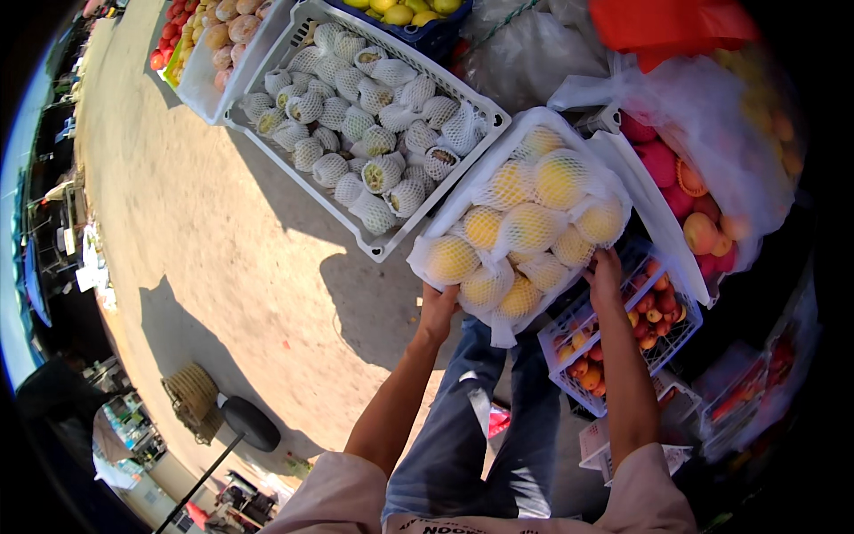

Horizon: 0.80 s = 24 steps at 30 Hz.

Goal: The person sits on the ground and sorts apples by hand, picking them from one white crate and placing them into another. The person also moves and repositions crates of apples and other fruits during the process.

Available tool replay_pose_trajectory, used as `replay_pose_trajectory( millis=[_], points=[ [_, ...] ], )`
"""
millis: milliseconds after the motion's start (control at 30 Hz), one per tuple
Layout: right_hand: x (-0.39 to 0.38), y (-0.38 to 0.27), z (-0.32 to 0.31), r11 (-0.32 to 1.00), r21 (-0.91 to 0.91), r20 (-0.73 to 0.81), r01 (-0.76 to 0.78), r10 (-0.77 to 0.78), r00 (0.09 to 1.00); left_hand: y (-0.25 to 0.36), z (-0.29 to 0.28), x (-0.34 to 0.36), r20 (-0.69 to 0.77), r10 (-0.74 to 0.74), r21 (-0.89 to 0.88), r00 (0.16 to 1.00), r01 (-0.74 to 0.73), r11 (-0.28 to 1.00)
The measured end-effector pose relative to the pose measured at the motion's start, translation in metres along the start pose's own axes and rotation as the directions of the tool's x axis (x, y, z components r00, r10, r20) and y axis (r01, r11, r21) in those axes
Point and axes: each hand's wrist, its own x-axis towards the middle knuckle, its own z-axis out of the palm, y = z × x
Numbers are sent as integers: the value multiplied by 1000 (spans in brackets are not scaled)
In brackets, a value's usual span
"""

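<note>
My left hand [439, 304] grips the lower left edge of a white box [427, 240] of large yellow fruit in foam nets [532, 227], loosely covered with translucent wrapping. My right hand [604, 274] holds the same box at its lower right, fingers partly hidden under it. Just beyond it at the upper left is a white plastic crate [307, 193] of small fruit in white foam nets. Under and right of the box, beside my right forearm, is a pale plastic crate [569, 392] of red-orange fruit.
Behind stand a box of pinkish fruit [240, 28], a dark blue crate of yellow fruit [398, 13] and plastic sheeting [525, 62]. Right is bagged pink fruit [698, 231]. Sunlit pavement [205, 240] lies left, with a woven basket [187, 400] and a dark round object on a pole [249, 423].
</note>
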Motion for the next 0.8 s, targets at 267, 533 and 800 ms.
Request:
replay_pose_trajectory(
  millis=[267,533,800],
  points=[
    [-9,14,-17,991,126,28,-43,40,999,-4,-6,-9,-11,-93,59,996,93,994],
    [-50,49,-13,985,117,60,-125,119,991,-4,-20,-30,2,-106,-22,994,106,994],
    [-101,68,-29,996,-72,93,57,-50,994,-79,-104,-81,-57,-83,370,995,98,924]
  ],
)
